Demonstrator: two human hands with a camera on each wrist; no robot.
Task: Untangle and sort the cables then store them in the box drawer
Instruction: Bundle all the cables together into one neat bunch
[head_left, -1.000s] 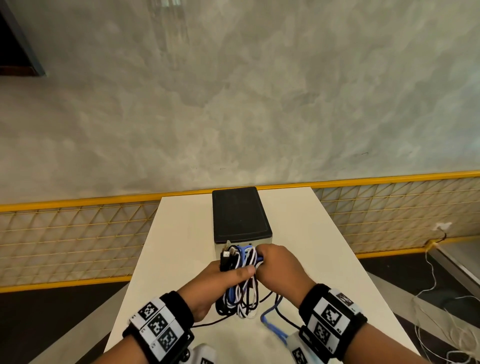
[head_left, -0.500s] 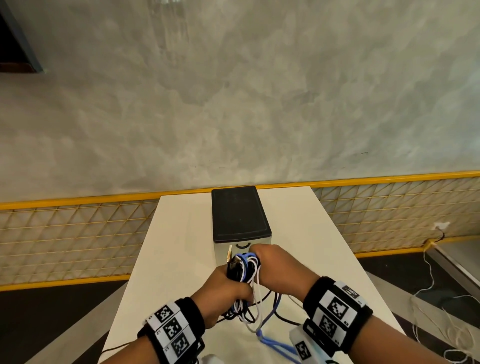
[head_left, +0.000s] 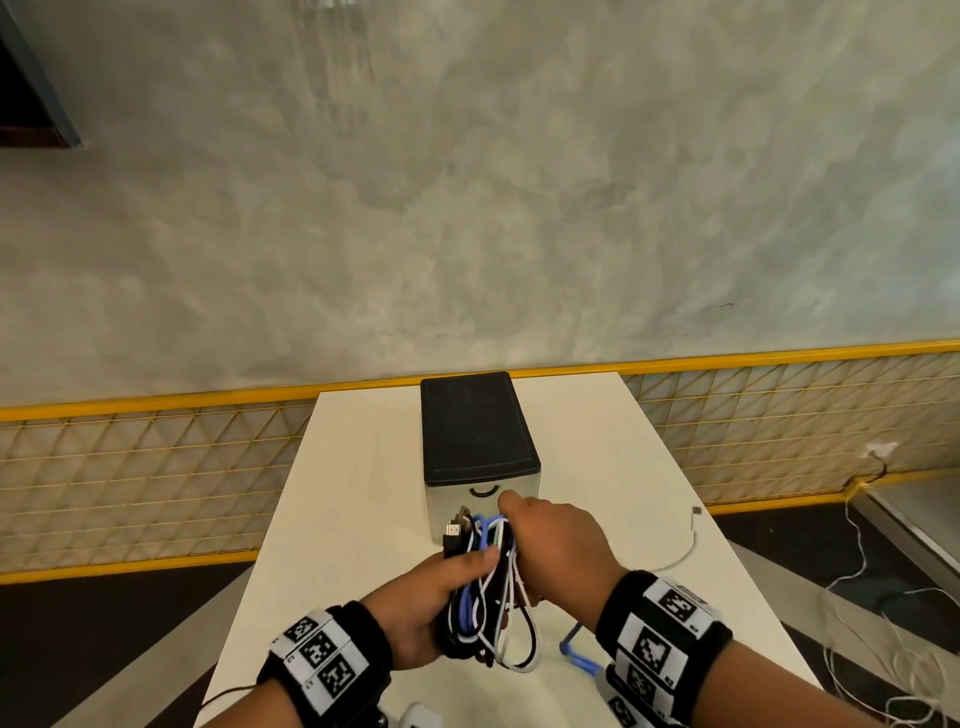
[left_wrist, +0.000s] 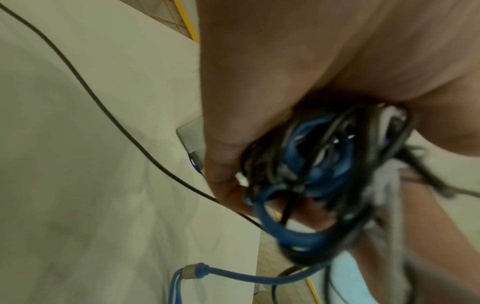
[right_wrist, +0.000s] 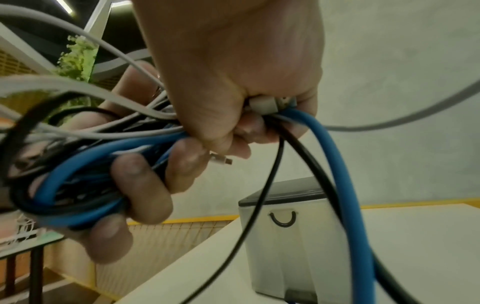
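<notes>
Both the left hand (head_left: 436, 597) and right hand (head_left: 556, 545) clutch the still-tangled cables (head_left: 488, 587); sorting remains, drawer (head_left: 480, 501) shut.

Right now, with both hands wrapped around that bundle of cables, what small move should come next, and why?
Probably let the right hand release the cables and pull the loop handle on the box. The drawer front looks closed, both hands grip the coiled bundle just in front of it, and the left hand seems able to hold the bundle alone.
</notes>
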